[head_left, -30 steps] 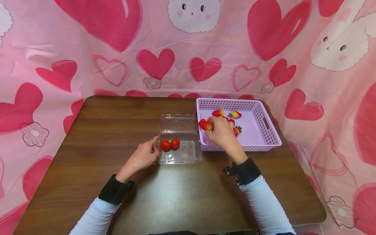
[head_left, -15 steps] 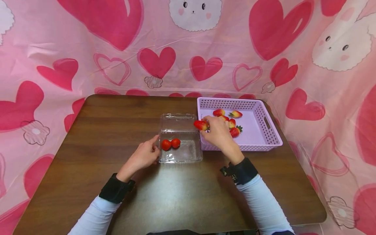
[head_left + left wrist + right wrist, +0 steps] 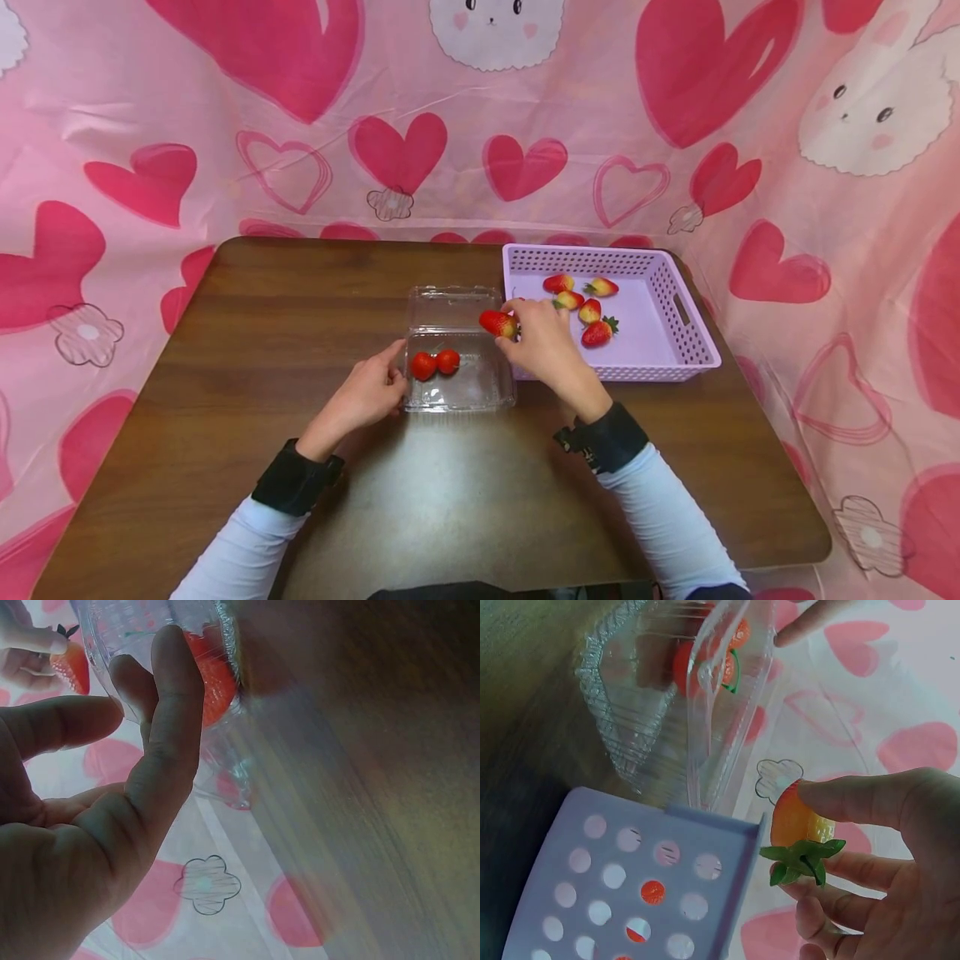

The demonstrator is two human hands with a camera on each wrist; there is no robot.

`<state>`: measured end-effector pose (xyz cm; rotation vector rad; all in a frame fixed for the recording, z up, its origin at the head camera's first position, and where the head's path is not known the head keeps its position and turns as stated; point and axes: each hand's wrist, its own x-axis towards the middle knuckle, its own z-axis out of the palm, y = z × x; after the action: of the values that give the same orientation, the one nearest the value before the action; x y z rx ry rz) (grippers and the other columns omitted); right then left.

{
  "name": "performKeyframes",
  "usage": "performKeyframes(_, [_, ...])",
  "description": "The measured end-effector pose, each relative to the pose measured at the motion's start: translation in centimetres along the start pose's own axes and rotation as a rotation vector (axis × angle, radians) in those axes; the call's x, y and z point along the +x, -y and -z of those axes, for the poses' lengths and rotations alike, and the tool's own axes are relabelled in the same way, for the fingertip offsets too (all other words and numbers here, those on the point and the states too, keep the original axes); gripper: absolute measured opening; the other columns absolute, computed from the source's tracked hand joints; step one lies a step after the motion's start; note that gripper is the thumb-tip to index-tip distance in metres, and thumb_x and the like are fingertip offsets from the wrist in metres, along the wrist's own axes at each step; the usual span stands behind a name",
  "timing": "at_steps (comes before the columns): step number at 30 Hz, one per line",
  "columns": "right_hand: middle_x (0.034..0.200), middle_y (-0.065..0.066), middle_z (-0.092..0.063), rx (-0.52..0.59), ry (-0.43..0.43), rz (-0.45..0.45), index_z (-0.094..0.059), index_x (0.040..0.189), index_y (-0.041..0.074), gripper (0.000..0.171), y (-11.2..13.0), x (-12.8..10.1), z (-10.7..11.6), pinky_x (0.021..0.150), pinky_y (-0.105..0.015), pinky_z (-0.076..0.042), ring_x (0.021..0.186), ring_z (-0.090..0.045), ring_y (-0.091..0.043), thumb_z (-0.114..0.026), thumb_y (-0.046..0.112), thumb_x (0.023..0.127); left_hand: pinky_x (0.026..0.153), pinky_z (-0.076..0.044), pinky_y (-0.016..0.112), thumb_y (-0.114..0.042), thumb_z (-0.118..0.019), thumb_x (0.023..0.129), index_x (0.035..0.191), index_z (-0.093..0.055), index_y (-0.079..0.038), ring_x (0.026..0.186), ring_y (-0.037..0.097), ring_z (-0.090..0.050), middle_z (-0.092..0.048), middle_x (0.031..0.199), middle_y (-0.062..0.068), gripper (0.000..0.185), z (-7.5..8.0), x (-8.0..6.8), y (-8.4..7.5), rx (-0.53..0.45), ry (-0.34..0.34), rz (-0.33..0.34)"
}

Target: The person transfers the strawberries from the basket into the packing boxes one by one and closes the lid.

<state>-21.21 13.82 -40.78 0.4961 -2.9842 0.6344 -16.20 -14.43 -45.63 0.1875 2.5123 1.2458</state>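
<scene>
In the head view, the right hand (image 3: 547,343) has shifted left with a strawberry (image 3: 495,323), from above the basket (image 3: 637,373) at the far right corner of the tabletop (image 3: 450,508) (at least 5 other strawberries (image 3: 597,334) lie inside) to the right end of the clear container (image 3: 480,388), so the work looks mid-carry; a heart-print curtain (image 3: 577,212) hangs beyond the far edge. The left wrist view shows the left hand (image 3: 105,832), fingers spread, at the clear container's side. In the right wrist view, thumb and fingertips pinch the strawberry.
</scene>
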Motion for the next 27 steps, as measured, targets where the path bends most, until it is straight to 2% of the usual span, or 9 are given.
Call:
performKeyframes(5, [0.127,-0.016,-0.069,-0.02,0.006,0.0,-0.07,0.128,0.006,0.049,0.3,-0.1,-0.6,0.092,-0.051,-0.039,0.112,-0.053,-0.035,-0.084,0.028,0.086,0.058,-0.05,0.033,-0.003,-0.059,0.101,0.165,-0.027,-0.001,0.062,0.024,-0.06,-0.059,0.084,0.011,0.072,0.0,0.1,0.0,0.0,0.003,0.006])
performKeyframes(9, [0.125,-0.016,-0.065,-0.025,0.013,0.004,-0.07,0.126,0.006,0.049,0.4,-0.2,-1.1,0.093,-0.051,-0.039,0.114,-0.049,-0.034,-0.084,0.029,0.086,0.057,-0.05,0.033,-0.003,-0.059,0.101,0.165,-0.027,-0.001,0.061,0.024,-0.06,-0.06,0.084,0.011,0.071,0.0,0.1,0.0,0.005,0.002,0.002])
performKeyframes(14, [0.12,-0.015,-0.067,-0.019,0.029,0.011,-0.072,0.124,0.005,0.048,0.5,-0.2,-1.4,0.095,-0.051,-0.039,0.111,-0.049,-0.033,-0.085,0.028,0.084,0.056,-0.048,0.032,-0.003,-0.058,0.101,0.165,-0.028,0.0,0.061,0.023,-0.059,-0.059,0.082,0.011,0.071,0.0,0.0,0.0,-0.002,0.007,-0.012])
performKeyframes(19, [0.121,-0.017,-0.069,-0.017,0.048,0.023,-0.073,0.125,0.004,0.049,0.7,-0.3,-1.6,0.096,-0.051,-0.039,0.113,-0.051,-0.033,-0.086,0.029,0.084,0.055,-0.048,0.032,-0.003,-0.058,0.101,0.164,-0.028,0.0,0.06,0.023,-0.058,-0.059,0.082,0.01,0.07,0.1,-0.1,0.0,-0.004,0.005,-0.021])
performKeyframes(27, [0.117,-0.014,-0.071,0.004,0.041,0.03,-0.073,0.123,0.007,0.048,0.8,-0.4,-2.2,0.095,-0.05,-0.038,0.11,-0.051,-0.03,-0.088,0.027,0.082,0.056,-0.048,0.033,-0.002,-0.058,0.101,0.165,-0.028,0.0,0.061,0.023,-0.058,-0.059,0.081,0.01,0.07,0.0,0.0,0.1,-0.005,-0.001,-0.017])
